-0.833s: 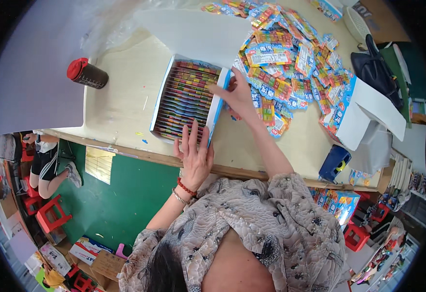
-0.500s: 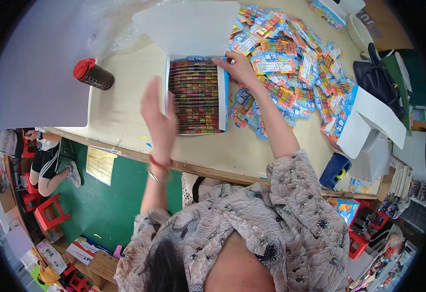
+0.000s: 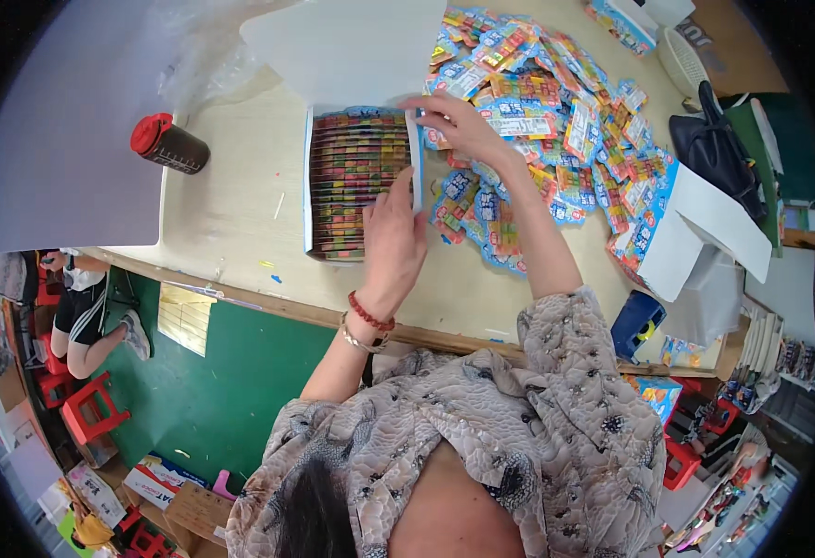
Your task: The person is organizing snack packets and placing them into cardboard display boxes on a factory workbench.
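Box (image 3: 309, 191) on the counter (image 3: 231, 209), close to the near edge, seemingly so both arms reach it easily. Lid (image 3: 342, 46) laid back toward the far edge, leaving the top uncovered.

Right hand (image 3: 459, 126) at the box's far right corner: fingertips by the rim, fingers a little spread. Reads as steadying that corner; whether its grip pinches the card, cannot tell. Left hand (image 3: 394, 237) bent over the near right part of the box, a fingertip up by the right wall, beside the packet ends. Fingers partly curled, undersides hidden; cannot tell if that grip holds anything. Both hands work the same side, probably to keep that wall in check.

Containers. Box holds packets (image 3: 342, 177) stood on edge in a close row, far wall to near wall, red, yellow and green showing. Standing them so likely saves room. Loose packets (image 3: 524, 88) heaped flat and overlapping, right of the box and up toward the far edge; handy for the right arm, I judge. Carton (image 3: 645, 219) toward the counter's right end, white flaps spread; contents not visible. Bottle (image 3: 184, 153), red cap, dark body, left of the box and well apart from it.
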Available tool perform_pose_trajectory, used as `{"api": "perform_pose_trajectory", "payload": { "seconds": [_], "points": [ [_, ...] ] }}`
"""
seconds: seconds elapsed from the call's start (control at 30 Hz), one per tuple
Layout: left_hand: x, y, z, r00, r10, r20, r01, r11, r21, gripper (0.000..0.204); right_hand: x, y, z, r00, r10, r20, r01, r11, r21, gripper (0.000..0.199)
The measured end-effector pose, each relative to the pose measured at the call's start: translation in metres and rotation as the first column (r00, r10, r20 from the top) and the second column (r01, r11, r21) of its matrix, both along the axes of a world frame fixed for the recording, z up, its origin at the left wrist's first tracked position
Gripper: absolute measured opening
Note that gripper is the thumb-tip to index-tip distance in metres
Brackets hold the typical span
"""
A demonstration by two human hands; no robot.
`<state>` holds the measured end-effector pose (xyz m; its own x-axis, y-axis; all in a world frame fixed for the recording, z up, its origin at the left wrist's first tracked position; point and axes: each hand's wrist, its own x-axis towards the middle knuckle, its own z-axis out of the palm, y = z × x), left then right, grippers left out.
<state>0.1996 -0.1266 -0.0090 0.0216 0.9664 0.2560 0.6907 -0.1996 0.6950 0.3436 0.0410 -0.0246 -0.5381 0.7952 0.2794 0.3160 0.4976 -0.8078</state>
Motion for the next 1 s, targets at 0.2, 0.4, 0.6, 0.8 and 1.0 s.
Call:
{"api": "perform_pose_trajectory", "payload": {
  "seconds": [0.2, 0.4, 0.6, 0.8, 1.0],
  "points": [
    [-0.082, -0.018, 0.018, 0.984, -0.165, 0.067, 0.177, 0.947, -0.269, 0.055, 0.003, -0.031, 0.031, 0.946, 0.077, 0.316, -0.166, 0.95, 0.266, 0.014],
    [-0.067, -0.002, 0.018, 0.98, -0.015, 0.198, 0.078, 0.945, -0.318, 0.04, -0.006, -0.043, 0.022, 0.92, 0.048, 0.389, -0.159, 0.953, 0.259, 0.016],
    [-0.037, 0.033, 0.009, 0.927, 0.101, 0.361, -0.042, 0.985, -0.168, 0.025, -0.011, -0.033, 0.026, 0.914, 0.162, 0.371, -0.226, 0.965, 0.135, 0.022],
    [-0.049, 0.044, -0.015, 0.863, 0.162, 0.479, -0.043, 0.967, -0.249, 0.023, -0.023, -0.032, 0.021, 0.858, 0.104, 0.504, -0.158, 0.985, 0.066, 0.027],
    [-0.038, 0.035, -0.02, 0.99, 0.081, -0.113, -0.042, 0.949, 0.314, 0.026, -0.024, -0.048, 0.014, 0.897, -0.016, 0.442, -0.071, 0.981, 0.18, 0.029]
  ]
}}
